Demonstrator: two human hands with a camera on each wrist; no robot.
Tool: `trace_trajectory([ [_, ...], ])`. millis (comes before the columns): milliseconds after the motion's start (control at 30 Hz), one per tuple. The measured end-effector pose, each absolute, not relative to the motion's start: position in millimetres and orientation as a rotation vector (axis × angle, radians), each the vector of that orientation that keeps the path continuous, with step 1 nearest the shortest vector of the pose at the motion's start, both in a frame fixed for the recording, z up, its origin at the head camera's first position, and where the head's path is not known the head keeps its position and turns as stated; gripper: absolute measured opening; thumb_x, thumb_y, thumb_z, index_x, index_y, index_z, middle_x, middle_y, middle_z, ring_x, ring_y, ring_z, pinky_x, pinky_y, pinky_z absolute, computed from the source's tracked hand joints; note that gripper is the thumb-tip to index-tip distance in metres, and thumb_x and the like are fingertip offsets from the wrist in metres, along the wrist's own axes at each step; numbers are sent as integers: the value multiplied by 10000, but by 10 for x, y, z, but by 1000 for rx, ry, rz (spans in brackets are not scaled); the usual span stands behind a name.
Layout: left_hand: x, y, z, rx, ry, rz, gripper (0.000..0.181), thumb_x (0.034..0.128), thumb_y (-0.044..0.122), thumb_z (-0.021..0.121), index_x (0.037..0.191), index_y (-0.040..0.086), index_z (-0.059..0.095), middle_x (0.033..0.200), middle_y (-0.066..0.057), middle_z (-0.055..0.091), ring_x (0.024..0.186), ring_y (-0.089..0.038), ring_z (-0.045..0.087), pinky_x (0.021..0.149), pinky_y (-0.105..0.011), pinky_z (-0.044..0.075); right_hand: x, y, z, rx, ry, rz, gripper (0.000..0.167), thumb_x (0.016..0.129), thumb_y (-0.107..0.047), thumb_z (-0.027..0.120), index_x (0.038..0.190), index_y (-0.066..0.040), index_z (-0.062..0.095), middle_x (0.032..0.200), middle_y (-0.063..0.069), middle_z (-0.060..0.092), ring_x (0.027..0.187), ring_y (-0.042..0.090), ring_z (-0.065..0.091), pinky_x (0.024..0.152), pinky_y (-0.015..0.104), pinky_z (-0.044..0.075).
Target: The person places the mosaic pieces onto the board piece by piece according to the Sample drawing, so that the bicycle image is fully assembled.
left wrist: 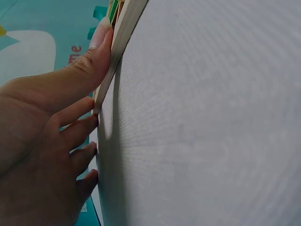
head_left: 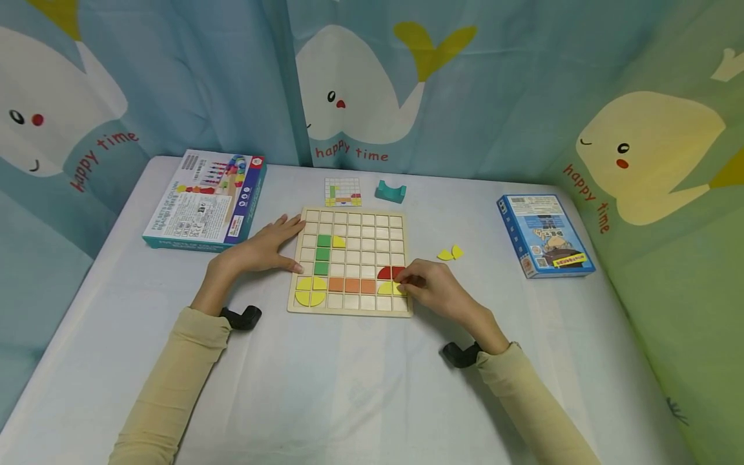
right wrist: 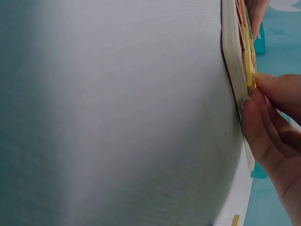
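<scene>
A wooden grid board (head_left: pixel 349 314) lies in the middle of the table. At its left edge my left hand (head_left: pixel 259 250) rests with fingers spread, the thumb touching the rim. My right hand (head_left: pixel 437 290) pinches a yellow quarter-circle tile (right wrist: pixel 250 77) between thumb and fingertips at the board's lower right edge. Beside that tile sits another yellow quarter-circle (head_left: pixel 385 289), with red tiles (head_left: pixel 385 274) just above. On the board are also green squares (head_left: pixel 322 254), orange squares (head_left: pixel 351 285), a single yellow quarter (head_left: pixel 338 242) and a yellow circle of quarters (head_left: pixel 310 290).
Two loose yellow tiles (head_left: pixel 450 252) lie right of the board. Behind it are a pattern card (head_left: pixel 343 192) and a teal holder (head_left: pixel 391 192). A large game box (head_left: pixel 203 200) stands at the left, a blue box (head_left: pixel 545 236) at the right. Curtains (head_left: pixel 500 97) border the table.
</scene>
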State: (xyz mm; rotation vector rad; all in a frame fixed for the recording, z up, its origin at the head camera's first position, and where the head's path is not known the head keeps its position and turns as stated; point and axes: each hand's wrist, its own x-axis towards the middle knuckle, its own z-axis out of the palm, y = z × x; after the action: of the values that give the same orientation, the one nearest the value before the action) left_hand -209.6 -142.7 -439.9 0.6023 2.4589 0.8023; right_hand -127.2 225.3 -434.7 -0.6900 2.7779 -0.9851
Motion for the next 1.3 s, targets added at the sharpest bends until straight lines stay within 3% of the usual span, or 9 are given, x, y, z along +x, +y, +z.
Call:
trace_trajectory([
  [500, -2078, -1443, -4379, 601, 2453, 809, 1030, 898, 365, 787, 1660, 106, 145, 1745, -109, 47, 1602, -377, -73, 1279, -630, -16, -1340, 2386, -4318, -649, 2794, -1039, 113, 902, -11, 765, 1013, -28, 776, 975, 89, 764, 787, 145, 652, 686, 232, 567],
  [933, -2110, -1435, -4415, 630, 2447, 822, 1030, 888, 375, 800, 1653, 87, 173, 1741, -126, 73, 1599, -397, -56, 1273, -649, 2, -1515, 2793, -4274, -340, 2900, -970, 156, 954, -67, 713, 1099, -55, 770, 1043, 115, 752, 847, 235, 642, 692, 236, 528],
  [1300, -2114, -1425, -4416, 623, 2451, 811, 1030, 888, 367, 801, 1654, 88, 172, 1741, -123, 68, 1599, -395, -57, 1277, -638, 0, -1632, 3034, -4324, -201, 2923, -929, 223, 959, -67, 705, 1176, -18, 728, 1134, 174, 720, 914, 283, 628, 724, 249, 504],
])
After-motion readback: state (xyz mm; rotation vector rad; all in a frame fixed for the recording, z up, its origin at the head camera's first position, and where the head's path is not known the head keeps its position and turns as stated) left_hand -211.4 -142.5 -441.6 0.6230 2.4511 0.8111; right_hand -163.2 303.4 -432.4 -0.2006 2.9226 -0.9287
